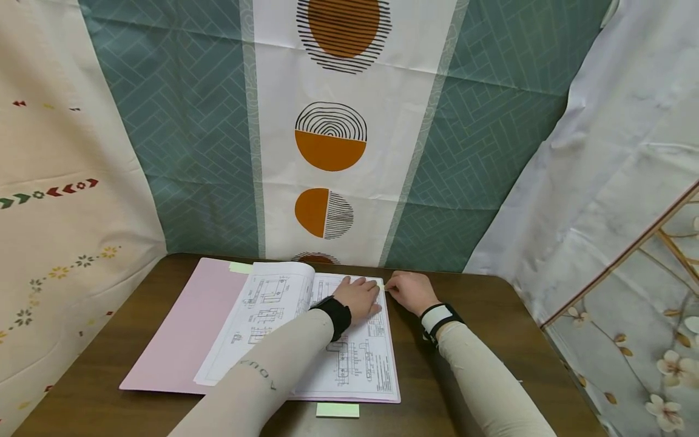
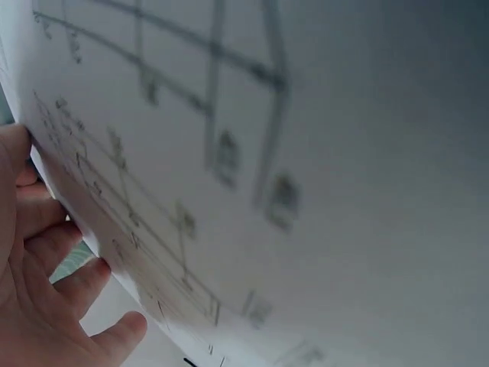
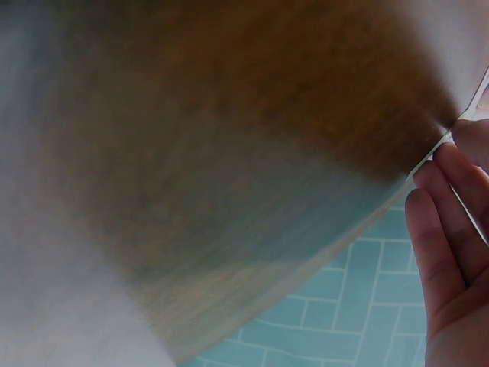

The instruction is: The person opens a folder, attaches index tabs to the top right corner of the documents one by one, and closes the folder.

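A pink folder [image 1: 172,340] lies spread on the table with a stack of technical drawings [image 1: 349,373] in it. One drawing sheet [image 1: 273,297] is turned over to the left and curves up at the fold. My left hand [image 1: 357,300] rests on the upper part of the right-hand page, fingers spread; the left wrist view has its fingers [image 2: 84,283] against the paper. At that page's upper right edge, my right hand [image 1: 412,291] pinches a small pale yellow-green sticky tab [image 1: 383,287] between thumb and fingers. Much of the tab is hidden by the fingertips.
A light green sticky-note pad [image 1: 337,410] lies in front of the folder, near its lower edge. Another green tab [image 1: 240,267] sticks out at the folder's top. Behind the brown table [image 1: 491,340] hangs a patterned curtain [image 1: 196,121], with further cloths on both sides.
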Available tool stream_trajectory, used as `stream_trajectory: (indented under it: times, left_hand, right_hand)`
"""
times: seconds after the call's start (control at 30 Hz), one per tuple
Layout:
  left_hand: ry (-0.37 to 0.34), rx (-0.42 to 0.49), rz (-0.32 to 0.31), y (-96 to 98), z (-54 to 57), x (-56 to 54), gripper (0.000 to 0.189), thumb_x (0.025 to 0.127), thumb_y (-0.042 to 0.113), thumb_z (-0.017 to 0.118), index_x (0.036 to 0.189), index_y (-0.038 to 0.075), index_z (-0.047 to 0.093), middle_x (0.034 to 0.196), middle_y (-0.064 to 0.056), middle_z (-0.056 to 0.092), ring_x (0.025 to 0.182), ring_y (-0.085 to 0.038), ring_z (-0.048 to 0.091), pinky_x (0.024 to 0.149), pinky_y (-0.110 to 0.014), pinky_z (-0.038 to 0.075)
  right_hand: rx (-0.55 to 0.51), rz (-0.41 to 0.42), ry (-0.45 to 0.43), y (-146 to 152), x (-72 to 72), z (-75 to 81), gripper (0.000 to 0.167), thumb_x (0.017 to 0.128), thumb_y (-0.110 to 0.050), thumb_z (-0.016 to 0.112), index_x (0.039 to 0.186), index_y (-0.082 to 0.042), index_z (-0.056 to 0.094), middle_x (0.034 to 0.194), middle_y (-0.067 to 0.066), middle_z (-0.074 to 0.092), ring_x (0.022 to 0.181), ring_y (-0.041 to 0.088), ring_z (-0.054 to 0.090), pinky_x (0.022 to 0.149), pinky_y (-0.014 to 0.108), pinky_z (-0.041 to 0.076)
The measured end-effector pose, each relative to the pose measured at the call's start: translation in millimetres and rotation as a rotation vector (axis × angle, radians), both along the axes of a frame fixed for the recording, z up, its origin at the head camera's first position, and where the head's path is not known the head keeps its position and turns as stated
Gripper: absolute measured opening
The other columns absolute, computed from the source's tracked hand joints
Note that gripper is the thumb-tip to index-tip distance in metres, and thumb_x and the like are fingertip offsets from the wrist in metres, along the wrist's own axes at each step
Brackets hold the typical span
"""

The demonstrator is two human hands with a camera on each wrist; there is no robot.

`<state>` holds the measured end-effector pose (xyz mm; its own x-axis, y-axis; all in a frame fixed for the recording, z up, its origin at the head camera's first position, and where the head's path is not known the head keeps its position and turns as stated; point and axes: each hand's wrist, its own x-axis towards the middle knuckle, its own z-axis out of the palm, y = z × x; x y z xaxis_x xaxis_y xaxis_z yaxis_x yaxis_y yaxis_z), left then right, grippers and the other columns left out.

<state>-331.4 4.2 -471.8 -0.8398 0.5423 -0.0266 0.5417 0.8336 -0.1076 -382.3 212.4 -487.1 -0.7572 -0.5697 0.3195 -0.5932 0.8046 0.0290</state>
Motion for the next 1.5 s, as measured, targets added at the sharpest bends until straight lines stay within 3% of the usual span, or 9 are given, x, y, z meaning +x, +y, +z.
stream_trajectory:
  times: [0.23,0.57,0.7,1.03,1.33,1.5]
  left_hand:
    - [0.006,0.009,0.041,2.0,3.7,3.5,0.061,0.116,0.052,0.05,0.164,0.015,0.053,0.168,-0.001,0.051,0.156,-0.026,0.046,0.123,-0.051,0.04]
    - [0.042,-0.064,-0.074,0.5,-8.7,-2.3,0.06,0.117,0.052,0.047,0.168,0.02,0.049,0.17,0.003,0.048,0.158,-0.022,0.043,0.121,-0.049,0.043]
    - [0.049,-0.064,-0.089,0.9,-8.2,-2.6,0.06,0.116,0.053,0.048,0.166,0.02,0.051,0.169,0.003,0.051,0.155,-0.021,0.047,0.119,-0.048,0.045]
    - [0.041,-0.005,0.003,3.9,2.7,4.0,0.057,0.115,0.051,0.052,0.161,0.017,0.057,0.164,0.0,0.055,0.151,-0.023,0.051,0.115,-0.048,0.048]
    - [0.036,-0.014,0.131,13.1,-3.8,3.6,0.063,0.114,0.056,0.052,0.161,0.014,0.057,0.164,-0.002,0.055,0.149,-0.027,0.053,0.115,-0.052,0.048]
    - [0.081,-0.023,0.156,14.6,-2.4,8.5,0.065,0.112,0.06,0.054,0.152,0.01,0.064,0.149,-0.005,0.064,0.134,-0.024,0.061,0.107,-0.046,0.053]
  right_hand:
    - [0.012,-0.003,-0.001,-2.2,-0.2,3.4,0.011,0.095,-0.012,0.088,0.104,-0.018,0.089,0.1,-0.004,0.079,0.095,0.018,0.077,0.082,0.041,0.063]
    - [0.017,-0.008,-0.007,-0.7,2.0,3.6,0.011,0.094,-0.012,0.088,0.104,-0.017,0.088,0.1,-0.003,0.078,0.095,0.019,0.077,0.083,0.041,0.063]
    - [0.017,-0.015,-0.013,-0.6,3.0,3.5,0.011,0.095,-0.011,0.088,0.104,-0.017,0.088,0.1,-0.003,0.078,0.095,0.02,0.077,0.083,0.042,0.062]
    - [0.013,-0.023,-0.017,-2.5,3.1,4.0,0.011,0.095,-0.013,0.088,0.105,-0.017,0.089,0.099,-0.004,0.078,0.093,0.018,0.077,0.081,0.041,0.062]
    - [0.012,-0.031,-0.03,-3.7,3.7,5.8,0.012,0.093,-0.012,0.089,0.104,-0.018,0.089,0.099,-0.004,0.078,0.093,0.018,0.077,0.079,0.04,0.062]
    - [0.013,-0.043,-0.057,-3.3,1.4,5.4,0.011,0.094,-0.011,0.088,0.104,-0.017,0.088,0.101,-0.003,0.079,0.094,0.019,0.077,0.08,0.04,0.062]
